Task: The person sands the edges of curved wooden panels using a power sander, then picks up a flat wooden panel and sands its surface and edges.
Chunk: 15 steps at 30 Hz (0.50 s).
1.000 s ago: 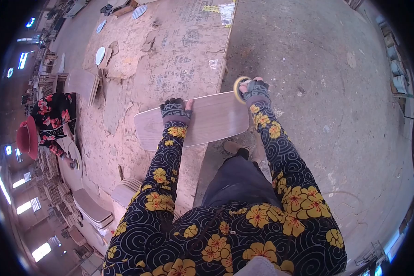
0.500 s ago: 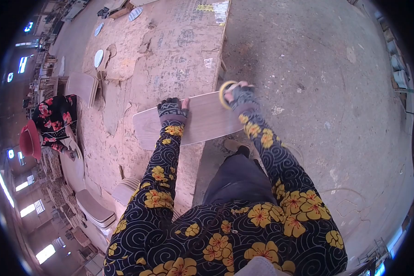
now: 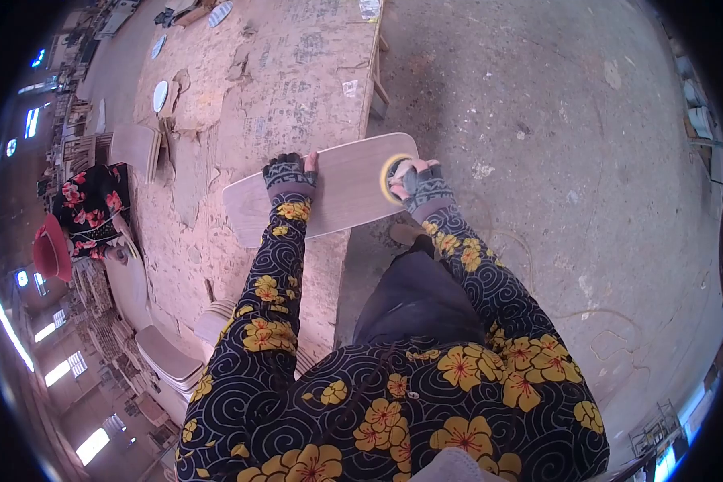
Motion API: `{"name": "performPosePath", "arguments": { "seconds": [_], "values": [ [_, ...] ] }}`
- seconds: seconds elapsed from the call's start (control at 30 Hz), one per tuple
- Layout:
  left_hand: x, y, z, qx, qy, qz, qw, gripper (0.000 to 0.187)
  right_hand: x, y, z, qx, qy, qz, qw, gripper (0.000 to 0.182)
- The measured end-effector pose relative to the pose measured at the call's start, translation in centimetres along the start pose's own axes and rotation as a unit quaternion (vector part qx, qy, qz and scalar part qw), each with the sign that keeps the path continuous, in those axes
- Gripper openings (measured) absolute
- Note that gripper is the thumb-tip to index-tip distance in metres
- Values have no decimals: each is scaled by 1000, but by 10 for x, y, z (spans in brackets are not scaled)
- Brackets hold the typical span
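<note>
A flat wooden board (image 3: 349, 186) with rounded corners lies across the table edge, its right end jutting out over the floor. My left hand (image 3: 289, 174), in a fingerless glove, grips the board's far edge left of its middle, with the thumb stretched along the face. In my gloved right hand (image 3: 422, 183) is a round sander (image 3: 386, 180) with a yellow rim, fingers wrapped round it. The sander sits at the board's right end; its underside is hidden.
The worn worktable (image 3: 297, 96) stretches ahead and left. Stacked boards (image 3: 169, 353) stand at left. Another person (image 3: 92, 213) in a red hat is at the far left. A thin hose (image 3: 522, 241) trails over the concrete floor (image 3: 538, 120).
My right hand has brought the sander nearer to me along the board's right end. The board has turned slightly, its right end now farther from me. My left hand keeps its grip.
</note>
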State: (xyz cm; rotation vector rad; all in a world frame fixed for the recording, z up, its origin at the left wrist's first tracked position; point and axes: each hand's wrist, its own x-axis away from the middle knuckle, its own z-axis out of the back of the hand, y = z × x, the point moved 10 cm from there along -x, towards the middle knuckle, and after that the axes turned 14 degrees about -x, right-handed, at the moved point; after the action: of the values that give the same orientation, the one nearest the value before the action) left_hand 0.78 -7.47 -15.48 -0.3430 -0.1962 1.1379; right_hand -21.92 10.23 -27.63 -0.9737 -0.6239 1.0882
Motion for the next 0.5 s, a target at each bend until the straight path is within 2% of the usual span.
{"name": "performPosePath", "arguments": {
  "seconds": [0.07,0.1,0.2,0.27,0.33,0.37,0.47,0.5],
  "values": [
    [-1,-3,-2,1,9,5,1000,46,-7,3,23,-49,21,-48,997,71],
    [0,-3,1,4,20,5,1000,46,-18,26,22,-15,-18,-119,993,72],
    [-2,-3,-7,-12,7,8,1000,47,1,25,32,-37,41,-113,992,69],
    [-4,-3,-7,-5,-20,10,1000,51,10,18,7,30,9,34,999,68],
    [0,-3,-9,-1,-31,8,999,53,19,8,4,27,-20,61,998,68],
    [-1,-4,-9,-1,-25,7,1000,54,16,20,12,6,-13,6,1000,65],
    [-3,-4,-14,-10,-19,4,1000,54,7,16,45,24,22,-76,997,62],
    [-5,-3,-13,-15,-20,3,1000,55,8,9,43,10,20,-47,999,62]
  ]
}}
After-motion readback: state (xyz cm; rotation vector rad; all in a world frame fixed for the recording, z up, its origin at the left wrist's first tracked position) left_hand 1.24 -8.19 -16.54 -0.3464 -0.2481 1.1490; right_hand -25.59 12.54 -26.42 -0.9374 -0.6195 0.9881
